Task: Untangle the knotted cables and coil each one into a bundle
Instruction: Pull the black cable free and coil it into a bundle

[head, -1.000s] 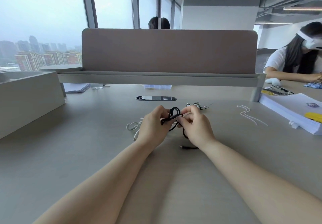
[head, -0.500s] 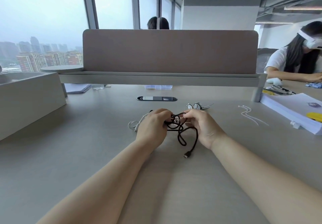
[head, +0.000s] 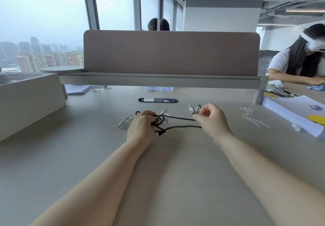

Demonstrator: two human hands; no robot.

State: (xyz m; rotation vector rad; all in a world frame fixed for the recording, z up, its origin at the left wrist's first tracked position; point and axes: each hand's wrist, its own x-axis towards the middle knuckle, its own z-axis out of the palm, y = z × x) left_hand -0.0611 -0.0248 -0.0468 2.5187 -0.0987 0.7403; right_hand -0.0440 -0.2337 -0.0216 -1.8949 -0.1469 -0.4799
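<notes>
Above desk point(head: 167, 173), black cable point(head: 177, 118) between hands

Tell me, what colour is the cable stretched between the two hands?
The cable is black, best seen in the head view.

Black cable point(head: 177, 118); white cable point(head: 125, 120); black-white striped bundle point(head: 194, 109); grey desk point(head: 167, 173); brownish divider point(head: 171, 53).

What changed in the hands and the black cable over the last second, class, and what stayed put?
The right hand moved right, away from the left hand, drawing two strands of the black cable out straight between them. The left hand kept its grip on the knot. Nothing was let go. The white cable, the coiled bundle and the ties stayed where they lay.
</notes>
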